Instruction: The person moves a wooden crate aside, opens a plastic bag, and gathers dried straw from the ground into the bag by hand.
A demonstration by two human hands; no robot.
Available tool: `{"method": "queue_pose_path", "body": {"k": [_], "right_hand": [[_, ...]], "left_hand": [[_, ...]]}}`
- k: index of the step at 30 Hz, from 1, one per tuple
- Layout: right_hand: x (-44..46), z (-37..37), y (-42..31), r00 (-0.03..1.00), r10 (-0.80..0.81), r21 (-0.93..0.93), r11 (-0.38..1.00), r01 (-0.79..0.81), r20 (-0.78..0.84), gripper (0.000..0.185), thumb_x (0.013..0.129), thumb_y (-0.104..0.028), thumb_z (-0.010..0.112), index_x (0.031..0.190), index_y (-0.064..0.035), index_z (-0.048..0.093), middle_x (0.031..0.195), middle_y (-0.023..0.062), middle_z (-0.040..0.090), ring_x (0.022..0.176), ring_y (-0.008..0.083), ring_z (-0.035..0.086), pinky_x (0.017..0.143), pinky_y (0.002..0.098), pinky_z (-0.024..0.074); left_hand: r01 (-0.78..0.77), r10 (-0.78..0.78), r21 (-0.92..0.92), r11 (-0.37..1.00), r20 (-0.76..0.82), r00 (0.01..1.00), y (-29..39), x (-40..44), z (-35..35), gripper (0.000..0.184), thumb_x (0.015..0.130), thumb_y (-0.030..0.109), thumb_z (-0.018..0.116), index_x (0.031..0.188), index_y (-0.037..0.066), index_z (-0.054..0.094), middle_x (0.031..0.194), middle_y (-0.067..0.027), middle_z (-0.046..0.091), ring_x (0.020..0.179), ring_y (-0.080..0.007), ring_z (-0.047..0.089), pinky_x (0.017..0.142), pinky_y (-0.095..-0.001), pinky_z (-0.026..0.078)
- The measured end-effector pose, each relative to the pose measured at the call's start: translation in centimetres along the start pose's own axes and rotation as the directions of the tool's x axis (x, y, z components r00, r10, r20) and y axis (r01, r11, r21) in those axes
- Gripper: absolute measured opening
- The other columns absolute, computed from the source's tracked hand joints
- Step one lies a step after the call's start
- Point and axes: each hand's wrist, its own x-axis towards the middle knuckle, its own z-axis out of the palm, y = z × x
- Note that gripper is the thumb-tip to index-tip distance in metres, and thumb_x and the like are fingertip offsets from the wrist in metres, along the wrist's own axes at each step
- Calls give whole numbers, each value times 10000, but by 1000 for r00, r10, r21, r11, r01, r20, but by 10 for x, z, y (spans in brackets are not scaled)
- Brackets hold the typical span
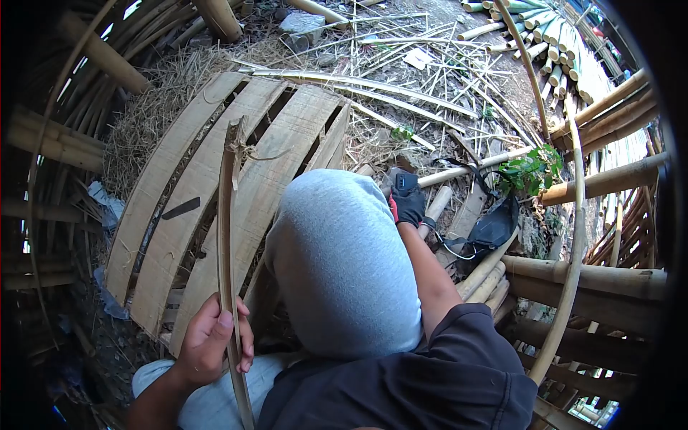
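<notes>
My left hand [215, 340] is closed around a long split bamboo strip [228, 215], which stands nearly upright in front of me. A thin curled shaving hangs near its top end. My right hand [410, 204] is in a dark glove with red at the edge and reaches down past my raised knee. A small black box-like device [405, 183] shows at the glove; whether it is held or strapped on, I cannot tell. The fingers of that hand are hidden. Under the strip lies a slatted wooden platform [269, 172], with a dark flat blade-shaped piece [181, 208] on it.
A black bag with straps [494, 226] lies right of my gloved hand, by several bamboo poles [487, 279]. Cut strips [401, 93] litter the ground ahead. Bundled bamboo [559, 43] is stacked at the far right. A leafy plant [530, 172] grows near a bamboo fence.
</notes>
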Motion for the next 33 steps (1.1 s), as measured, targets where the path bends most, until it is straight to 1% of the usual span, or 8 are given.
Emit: {"method": "queue_pose_path", "body": {"k": [12, 16, 18, 19, 20, 25, 32, 33], "right_hand": [[6, -23, -18, 994, 99, 84, 991, -103, 55, 846, 813, -556, 696, 1372, 51, 514, 1324, 275, 578, 1218, 399, 565, 1065, 435, 422], [31, -61, -62, 984, -125, 392, 905, 167, -129, 641, 925, -352, 697, 1337, 108, 525, 1328, 284, 573, 1232, 379, 574, 1035, 389, 448], [28, -123, -122, 945, -224, 758, 564, 327, -240, 541, 936, -159, 702, 1364, 105, 503, 1341, 271, 563, 1212, 329, 595, 1017, 352, 464], [15, -171, -148, 706, -543, 241, 688, 685, -456, 579, 907, -29, 709, 1415, 81, 455, 1328, 243, 573, 1168, 295, 619, 1007, 336, 473], [4, -204, -183, 806, -369, 712, 387, 586, -463, 668, 885, -95, 752, 1444, 54, 420, 1285, 223, 594, 1148, 299, 618, 996, 353, 484], [-25, -337, -258, 51, -724, -33, 101, 994, -688, 758, 829, -383, 789, 1451, -106, 455, 1463, 162, 463, 1376, 387, 410, 1073, 523, 402], [-43, -370, -324, -90, -954, -377, 25, 926, -285, 452, 860, -236, 684, 1292, -138, 596, 1303, 107, 581, 1343, 320, 453, 1144, 543, 302], [-39, -364, -331, -139, -891, -331, 13, 944, -432, 318, 865, -216, 664, 1168, -125, 627, 1059, 67, 622, 1129, 281, 590, 1138, 536, 321]], "left_hand": [[-38, 46, 163, 986, -42, 998, 6, -6, 3, 446, 1079, 371, 391, 1324, -2, 394, 707, -82, 551, 524, -162, 580, 529, -295, 504], [-55, 75, 215, 975, -87, 993, 26, -7, 3, 503, 1078, 367, 397, 1411, -10, 371, 691, -69, 547, 523, -161, 595, 530, -303, 523], [-65, 95, 255, 965, -104, 990, 43, -5, 2, 489, 1085, 346, 384, 1425, -6, 387, 707, -59, 554, 542, -152, 604, 540, -301, 534], [-71, 103, 275, 959, -104, 989, 53, -2, 3, 484, 1087, 343, 381, 1423, -5, 392, 711, -57, 556, 548, -148, 605, 541, -299, 534], [-77, 112, 295, 952, -103, 988, 63, 1, 4, 479, 1088, 339, 378, 1421, -4, 398, 716, -56, 558, 553, -145, 606, 542, -297, 535], [-85, 146, 394, 915, -126, 981, 117, 24, 7, 422, 1097, 296, 357, 1387, 2, 446, 739, -52, 577, 566, -129, 606, 536, -273, 532], [-4, 83, 736, 677, -71, 994, 192, 47, 25, 376, 1095, 262, 371, 1362, 34, 505, 766, -65, 616, 585, -121, 633, 567, -270, 535], [-3, 74, 787, 617, -54, 996, 199, 49, 25, 365, 1093, 254, 378, 1346, 37, 526, 779, -74, 633, 594, -128, 643, 586, -283, 543]]}}
